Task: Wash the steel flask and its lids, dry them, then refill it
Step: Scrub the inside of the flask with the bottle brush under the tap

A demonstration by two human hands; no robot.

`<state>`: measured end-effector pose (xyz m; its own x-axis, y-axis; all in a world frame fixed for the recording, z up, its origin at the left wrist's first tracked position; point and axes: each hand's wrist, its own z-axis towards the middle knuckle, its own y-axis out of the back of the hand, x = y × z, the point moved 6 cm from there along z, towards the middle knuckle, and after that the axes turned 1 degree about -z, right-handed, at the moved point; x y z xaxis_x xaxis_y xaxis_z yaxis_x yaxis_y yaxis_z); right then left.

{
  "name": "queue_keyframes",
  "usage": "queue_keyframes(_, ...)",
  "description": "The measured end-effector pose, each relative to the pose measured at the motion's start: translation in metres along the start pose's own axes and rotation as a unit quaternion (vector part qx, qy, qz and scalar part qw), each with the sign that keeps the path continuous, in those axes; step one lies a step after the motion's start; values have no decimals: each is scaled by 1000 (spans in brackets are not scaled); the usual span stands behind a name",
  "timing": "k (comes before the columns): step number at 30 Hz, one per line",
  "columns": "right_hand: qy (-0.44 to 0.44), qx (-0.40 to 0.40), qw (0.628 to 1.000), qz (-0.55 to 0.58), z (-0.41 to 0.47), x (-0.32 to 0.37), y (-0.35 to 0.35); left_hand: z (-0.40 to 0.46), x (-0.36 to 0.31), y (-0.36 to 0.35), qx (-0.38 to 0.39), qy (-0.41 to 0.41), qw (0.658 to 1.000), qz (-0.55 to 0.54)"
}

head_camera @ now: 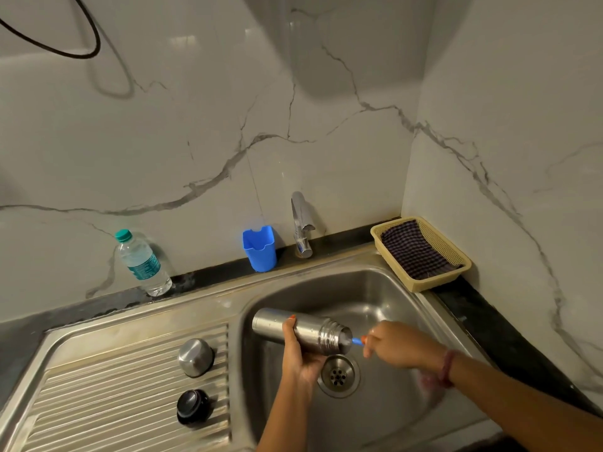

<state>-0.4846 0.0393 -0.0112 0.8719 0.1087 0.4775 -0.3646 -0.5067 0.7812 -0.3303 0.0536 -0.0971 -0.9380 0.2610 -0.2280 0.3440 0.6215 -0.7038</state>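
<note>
Left hand [298, 349] grips steel flask [300, 327] sideways, mouth toward right hand [399, 345]
</note>
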Motion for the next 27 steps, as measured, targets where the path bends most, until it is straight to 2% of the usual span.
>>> queue_keyframes(2,-51,61,990,117,4,-10,0,0,-1,-2,4,-2,1000,3)
queue_keyframes(4,-41,56,992,107,2,-15,-1,0,-1,-5,7,-5,1000,9)
queue_keyframes(6,24,-38,999,-13,0,-14,2,0,-2,-8,9,-5,1000,3)
queue_keyframes(7,66,-101,987,-103,-4,-9,3,0,-3,-8,7,-7,1000,-7)
queue_keyframes(9,133,-214,927,-278,-7,0,3,-1,-3,-8,-1,-7,1000,-24)
queue_keyframes(11,176,-290,882,-327,-12,8,6,1,-2,-8,-4,-6,1000,-30)
queue_keyframes(13,167,-279,896,-302,-13,12,6,3,0,-7,-5,-10,999,-38)
queue_keyframes(16,81,-145,975,-149,-4,6,1,6,-1,-4,-4,-12,999,-38)
queue_keyframes(19,16,-60,998,-24,4,-2,4,7,-3,-3,-6,-19,999,-39)
queue_keyframes(21,17,-58,997,-44,3,1,6,6,-4,-3,-5,-22,999,-39)
queue_keyframes(23,44,-110,983,-144,-4,9,10,6,-6,-3,-4,-27,999,-41)
queue_keyframes(25,111,-205,933,-275,-17,24,6,7,-6,-3,-4,-31,998,-49)
queue_keyframes(27,148,-263,893,-334,-27,33,-6,6,-7,-2,-7,-38,998,-47)
